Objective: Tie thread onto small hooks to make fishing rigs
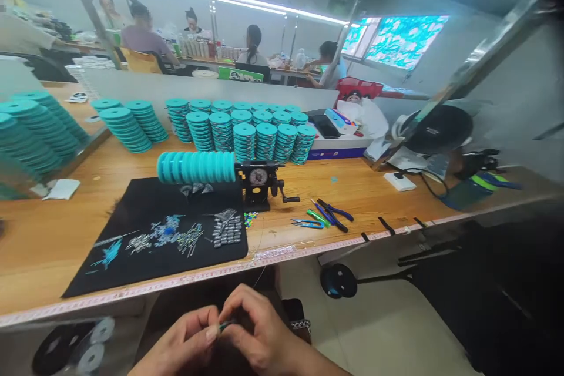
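Below the table's front edge, my left hand [189, 338] and my right hand [258, 329] meet with fingertips pinched together. Between them shows a tiny dark piece [225, 325] with a greenish end; its kind is too small to tell. A thin line [263, 275] hangs near my right hand from the table edge. On the black mat [145, 273] lie small piles: blue slim pieces [110, 254], silvery bits [140, 242], pale blue bits [165, 230], thin metal pieces [189, 239] and grey weights [228, 234]. Behind them stands a hand-cranked winder [258, 179] carrying a row of turquoise spools [196, 167].
Stacks of turquoise spools [244, 132] line the back. Thread snips [307, 224], a green tool [318, 218] and pliers [337, 211] lie right of the winder. A measuring tape [132, 291] runs along the front edge. Several people sit beyond the partition [145, 83].
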`<action>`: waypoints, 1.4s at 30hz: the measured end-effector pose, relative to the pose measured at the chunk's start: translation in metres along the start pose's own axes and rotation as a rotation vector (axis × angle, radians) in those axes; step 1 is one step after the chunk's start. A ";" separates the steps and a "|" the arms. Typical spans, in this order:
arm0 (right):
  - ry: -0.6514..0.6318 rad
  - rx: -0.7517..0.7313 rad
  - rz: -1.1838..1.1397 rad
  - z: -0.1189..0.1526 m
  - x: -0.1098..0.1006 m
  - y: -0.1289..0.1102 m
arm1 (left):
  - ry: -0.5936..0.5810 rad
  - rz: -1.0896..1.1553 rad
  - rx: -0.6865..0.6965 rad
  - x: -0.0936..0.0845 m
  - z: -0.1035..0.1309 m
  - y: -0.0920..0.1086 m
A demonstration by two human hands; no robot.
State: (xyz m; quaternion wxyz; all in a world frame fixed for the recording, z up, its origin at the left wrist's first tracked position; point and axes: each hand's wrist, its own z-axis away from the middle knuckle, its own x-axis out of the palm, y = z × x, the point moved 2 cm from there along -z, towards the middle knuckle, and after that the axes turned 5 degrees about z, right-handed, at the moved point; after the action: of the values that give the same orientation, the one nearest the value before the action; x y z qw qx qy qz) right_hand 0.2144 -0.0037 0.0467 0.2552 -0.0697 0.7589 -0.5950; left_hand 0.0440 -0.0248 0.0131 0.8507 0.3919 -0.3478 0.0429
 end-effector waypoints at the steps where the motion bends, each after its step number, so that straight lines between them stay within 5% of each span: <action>1: -0.005 0.053 -0.040 0.000 -0.002 -0.003 | -0.009 0.028 0.027 0.003 0.002 0.003; 10: -0.021 0.142 -0.136 -0.007 -0.001 0.001 | 0.007 0.054 0.092 0.015 0.003 0.015; 21: -0.095 0.018 -0.007 -0.008 -0.006 -0.008 | -0.037 0.020 0.066 0.006 -0.004 0.013; 29: -0.041 0.153 -0.156 -0.008 -0.004 -0.003 | -0.059 0.099 0.090 0.009 -0.007 0.017; 42: -0.043 0.106 -0.077 -0.010 -0.001 0.000 | -0.046 0.131 0.135 0.002 -0.008 0.006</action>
State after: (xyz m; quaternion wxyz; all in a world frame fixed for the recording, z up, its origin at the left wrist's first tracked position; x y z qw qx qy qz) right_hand 0.2105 0.0053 0.0480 0.2517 -0.0978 0.7174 -0.6422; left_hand 0.0478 -0.0158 0.0149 0.8095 0.4258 -0.3883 0.1130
